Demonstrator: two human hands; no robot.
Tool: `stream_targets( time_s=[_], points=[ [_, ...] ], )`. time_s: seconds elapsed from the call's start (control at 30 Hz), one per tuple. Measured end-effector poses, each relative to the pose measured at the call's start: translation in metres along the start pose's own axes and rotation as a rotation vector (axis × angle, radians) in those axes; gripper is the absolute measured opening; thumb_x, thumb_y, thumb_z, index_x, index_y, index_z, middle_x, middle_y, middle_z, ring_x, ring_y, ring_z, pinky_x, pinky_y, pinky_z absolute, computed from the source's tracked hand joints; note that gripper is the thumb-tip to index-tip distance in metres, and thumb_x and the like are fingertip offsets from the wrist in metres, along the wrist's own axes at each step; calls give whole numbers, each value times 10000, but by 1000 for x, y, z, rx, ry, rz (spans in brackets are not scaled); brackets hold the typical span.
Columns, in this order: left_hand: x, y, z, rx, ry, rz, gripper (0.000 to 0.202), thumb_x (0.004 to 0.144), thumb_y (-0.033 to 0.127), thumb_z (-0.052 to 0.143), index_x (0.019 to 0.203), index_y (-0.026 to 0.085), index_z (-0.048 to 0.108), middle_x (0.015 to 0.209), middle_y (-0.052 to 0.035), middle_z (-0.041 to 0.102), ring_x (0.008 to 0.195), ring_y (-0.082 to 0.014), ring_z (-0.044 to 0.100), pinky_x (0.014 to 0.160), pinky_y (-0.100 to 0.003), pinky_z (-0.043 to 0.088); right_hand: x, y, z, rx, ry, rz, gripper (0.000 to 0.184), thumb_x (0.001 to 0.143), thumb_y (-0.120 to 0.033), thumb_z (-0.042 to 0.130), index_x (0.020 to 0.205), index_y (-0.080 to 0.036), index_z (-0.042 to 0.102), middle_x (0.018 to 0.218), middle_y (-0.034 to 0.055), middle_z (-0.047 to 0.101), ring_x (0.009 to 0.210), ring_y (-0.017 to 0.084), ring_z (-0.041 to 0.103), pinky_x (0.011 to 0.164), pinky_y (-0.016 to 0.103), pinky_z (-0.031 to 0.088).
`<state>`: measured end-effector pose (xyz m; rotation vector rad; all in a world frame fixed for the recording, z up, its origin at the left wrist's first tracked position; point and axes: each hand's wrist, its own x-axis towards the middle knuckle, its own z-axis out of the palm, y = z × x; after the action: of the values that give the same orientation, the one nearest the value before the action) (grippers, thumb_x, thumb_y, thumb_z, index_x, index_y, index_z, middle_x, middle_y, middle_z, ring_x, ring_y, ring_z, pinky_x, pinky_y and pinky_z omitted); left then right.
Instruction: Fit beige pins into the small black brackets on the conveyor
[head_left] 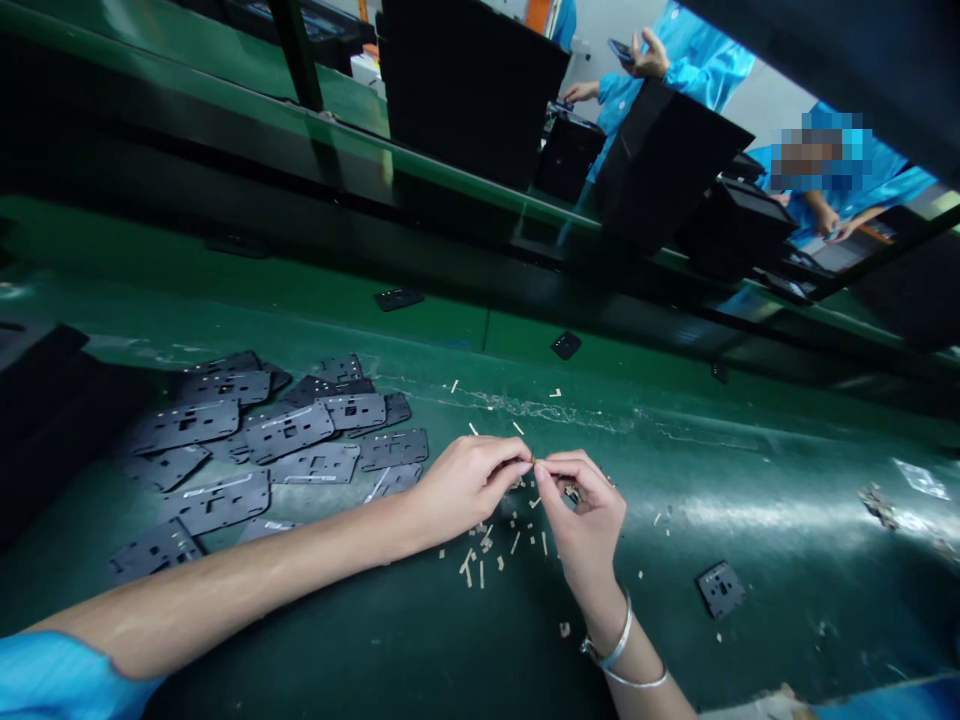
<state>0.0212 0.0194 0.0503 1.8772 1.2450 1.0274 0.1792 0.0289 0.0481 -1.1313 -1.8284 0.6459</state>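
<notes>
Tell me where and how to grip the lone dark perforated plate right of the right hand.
Probably best: pinch the perforated plate by two opposite outer edges, the right hand, which is to its left, coming from above. It lies flat on the green tabletop, apart from the heaped plates, so its rim looks free all round; the holes in its face offer a poorer hold.

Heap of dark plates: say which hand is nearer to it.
Left. The left hand is just right of the heap of dark plates; the right hand is farther right, beyond the left hand.
</notes>
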Motion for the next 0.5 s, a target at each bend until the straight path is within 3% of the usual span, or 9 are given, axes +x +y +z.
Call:
stream_targets(
  time_s=[0.17, 0.33, 0.5],
  points=[
    [-1, 2, 0, -18, -8, 1, 197, 888, 141, 410, 828, 146, 598, 688, -14, 607, 604, -121, 527, 583, -233, 403, -5, 0, 2, -117, 88, -229, 111, 770, -110, 616, 795, -218, 629, 725, 20, 637, 651, 156, 553, 597, 312, 443],
    [-2, 3, 0, -16, 7, 11, 173, 880, 153, 444, 842, 147, 613, 667, -6, 600, 586, -114, 514, 573, -230, 390, -5, -1, 2, -39, 70, -91, 94, 791, -118, 602, 770, -208, 622, 723, 12, 605, 606, 135, 511, 551, 285, 412],
    [-2, 3, 0, -37, -11, -19, 198, 886, 135, 411, 829, 148, 600, 661, -4, 595, 583, -113, 519, 571, -224, 390, -5, 0, 5, -42, 93, -96, 85, 788, -132, 607, 745, -203, 624, 710, 11, 605, 606, 137, 512, 565, 287, 413]
  ],
)
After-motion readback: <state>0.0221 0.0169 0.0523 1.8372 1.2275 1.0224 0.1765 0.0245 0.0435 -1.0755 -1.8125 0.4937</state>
